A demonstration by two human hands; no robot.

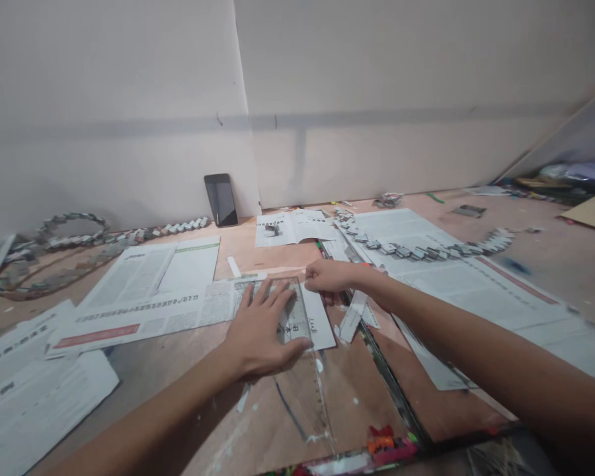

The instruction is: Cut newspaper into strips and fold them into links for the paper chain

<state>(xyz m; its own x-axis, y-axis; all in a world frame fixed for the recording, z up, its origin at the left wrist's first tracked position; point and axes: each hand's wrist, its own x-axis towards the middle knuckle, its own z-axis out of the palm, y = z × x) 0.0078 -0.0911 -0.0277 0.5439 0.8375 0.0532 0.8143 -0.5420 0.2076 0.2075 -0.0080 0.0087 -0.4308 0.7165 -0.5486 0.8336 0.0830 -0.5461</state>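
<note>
My left hand (pixel 265 330) lies flat with its fingers spread, pressing a clear plastic ruler (pixel 311 396) onto a printed newspaper sheet (pixel 322 327). The ruler runs toward me past the near edge of the paper, over the bare tabletop. Just beyond and to the right of it, my right hand (pixel 330 274) is closed at the ruler's right-hand edge, near the top of the sheet. Whatever its fingers may hold is hidden. Small cut paper strips (pixel 353 317) lie right below that hand.
A phone (pixel 221 199) leans against the wall. Folded-paper chains curve at left (pixel 74 228) and right (pixel 416 251). More newspaper sheets (pixel 20 390) lie on both sides. A dark, paint-stained strip (pixel 391 383) crosses the table toward me.
</note>
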